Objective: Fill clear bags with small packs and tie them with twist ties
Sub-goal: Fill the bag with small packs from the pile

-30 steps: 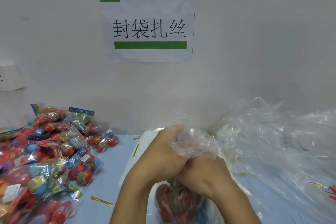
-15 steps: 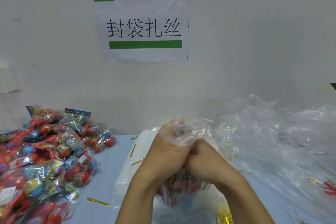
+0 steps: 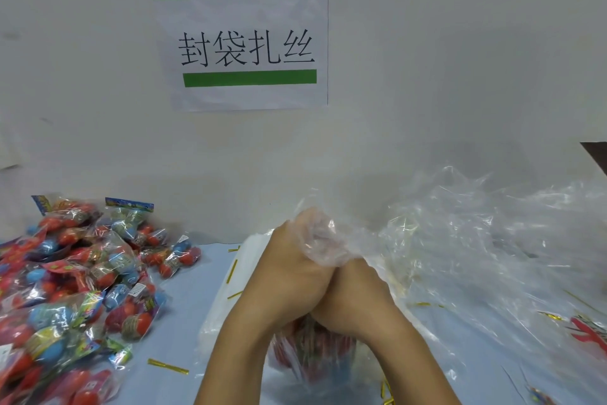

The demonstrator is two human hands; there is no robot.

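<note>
A clear bag [image 3: 312, 355] holding red and blue small packs hangs below my hands at the lower centre. My left hand [image 3: 289, 276] and my right hand [image 3: 354, 296] press together around its gathered neck [image 3: 323, 240], whose crumpled plastic sticks up above my fingers. Both hands grip that neck. Whether a twist tie is on the neck is hidden by my fingers. Loose gold twist ties [image 3: 167, 366] lie on the pale blue table [image 3: 184, 312].
A heap of small packs [image 3: 75, 289] with red and blue balls fills the left side. A big pile of empty clear bags [image 3: 486, 256] lies to the right. A flat stack of bags [image 3: 230, 289] sits behind my left arm. A paper sign [image 3: 243, 43] hangs on the wall.
My hands stay clasped on the bag neck and have risen slightly. The crumpled plastic above them has bunched tighter. The camera has shifted a little to the right.
</note>
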